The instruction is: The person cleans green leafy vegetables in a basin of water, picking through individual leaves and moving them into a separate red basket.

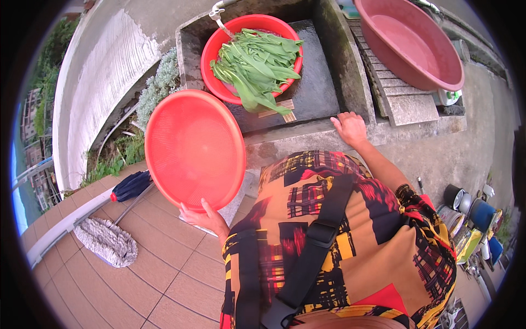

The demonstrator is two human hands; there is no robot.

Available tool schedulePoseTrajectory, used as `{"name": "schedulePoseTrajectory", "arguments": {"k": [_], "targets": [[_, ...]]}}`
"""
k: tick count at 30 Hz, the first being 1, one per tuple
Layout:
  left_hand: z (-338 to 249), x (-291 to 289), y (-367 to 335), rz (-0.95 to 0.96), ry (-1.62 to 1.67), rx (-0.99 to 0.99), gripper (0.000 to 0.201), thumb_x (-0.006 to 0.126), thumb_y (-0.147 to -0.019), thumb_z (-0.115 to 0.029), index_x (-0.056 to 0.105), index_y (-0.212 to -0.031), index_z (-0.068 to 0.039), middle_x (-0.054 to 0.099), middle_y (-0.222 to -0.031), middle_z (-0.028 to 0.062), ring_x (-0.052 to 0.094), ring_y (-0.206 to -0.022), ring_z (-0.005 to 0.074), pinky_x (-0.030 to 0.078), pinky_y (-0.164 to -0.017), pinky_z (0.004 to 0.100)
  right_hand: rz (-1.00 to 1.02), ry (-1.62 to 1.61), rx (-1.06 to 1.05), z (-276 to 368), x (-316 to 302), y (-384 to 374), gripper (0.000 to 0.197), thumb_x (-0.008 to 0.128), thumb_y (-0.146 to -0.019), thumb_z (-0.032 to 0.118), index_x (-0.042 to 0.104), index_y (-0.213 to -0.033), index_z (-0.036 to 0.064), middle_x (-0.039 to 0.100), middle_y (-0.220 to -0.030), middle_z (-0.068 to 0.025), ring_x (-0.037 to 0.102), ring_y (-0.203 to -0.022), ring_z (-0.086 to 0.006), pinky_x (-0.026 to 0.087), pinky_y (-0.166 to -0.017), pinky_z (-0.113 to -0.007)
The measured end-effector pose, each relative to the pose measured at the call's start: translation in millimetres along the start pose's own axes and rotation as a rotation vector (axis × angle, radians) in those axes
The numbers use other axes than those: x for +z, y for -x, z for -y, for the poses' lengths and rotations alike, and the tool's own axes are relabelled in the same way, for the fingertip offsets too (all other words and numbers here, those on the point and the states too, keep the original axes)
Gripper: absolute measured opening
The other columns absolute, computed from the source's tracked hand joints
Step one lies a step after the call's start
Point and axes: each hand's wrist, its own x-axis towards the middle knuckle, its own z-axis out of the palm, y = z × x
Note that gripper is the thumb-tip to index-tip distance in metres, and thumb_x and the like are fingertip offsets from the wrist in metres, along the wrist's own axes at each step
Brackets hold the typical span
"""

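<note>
Beside the concrete sink (353, 71): someone in a patterned top is standing close to its front edge.
Left hand (205, 217): curled at the near rim of a red colander (189, 140), gripping it.
Colander: held out to the left over the tiled floor (170, 279), its hollow facing up.
Right hand (350, 129): loosely spread at the sink's front edge, nothing visible in its grasp.
Leafy greens (255, 66): heaped in a red basin (206, 74) inside the sink, some drooping over the rim.
Tap (218, 17): just above the basin.
Large tub (411, 46): right of the sink, dull red.
</note>
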Motion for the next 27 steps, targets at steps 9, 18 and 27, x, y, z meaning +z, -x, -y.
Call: {"name": "schedulePoseTrajectory", "arguments": {"k": [9, 18, 27], "targets": [[-44, 8, -7, 0.33, -0.251, 0.37, 0.059, 0.065, -0.076, -0.021, 0.042, -0.128, -0.005, 0.029, -0.136, 0.0223, 0.022, -0.129, 0.0404, 0.021, -0.102, 0.0522, -0.004, -0.019, 0.003, -4, 2, -1, 0.039, 0.046, -0.087, 0.04, 0.061, -0.074, 0.0053, 0.061, -0.078, -0.0112, 0.057, -0.08, -0.0277, 0.044, -0.07, -0.04], [-35, 103, -111, 0.847, -0.445, 0.139, 0.122, 0.08, -0.054, -0.047, -0.001, -0.142, -0.021, 0.0, -0.146, 0.0206, 0.011, -0.131, 0.0456, 0.025, -0.102, 0.0535, 0.012, -0.004, 0.032, -1, 0, -4, 0.038, 0.046, -0.087, 0.04, 0.061, -0.076, 0.0058, 0.062, -0.081, -0.012, 0.058, -0.081, -0.0276, 0.045, -0.07, -0.04], [0, 167, -97, 1.078, -0.541, 0.006, 0.148, 0.086, -0.038, -0.05, -0.017, -0.139, -0.016, -0.015, -0.14, 0.0324, -0.007, -0.125, 0.0577, 0.013, -0.105, 0.0551, -0.012, 0.014, 0.042, 4, 2, -4, 0.035, 0.048, -0.086, 0.037, 0.06, -0.077, 0.0058, 0.062, -0.081, -0.0124, 0.059, -0.08, -0.0287, 0.045, -0.07, -0.04]]}}
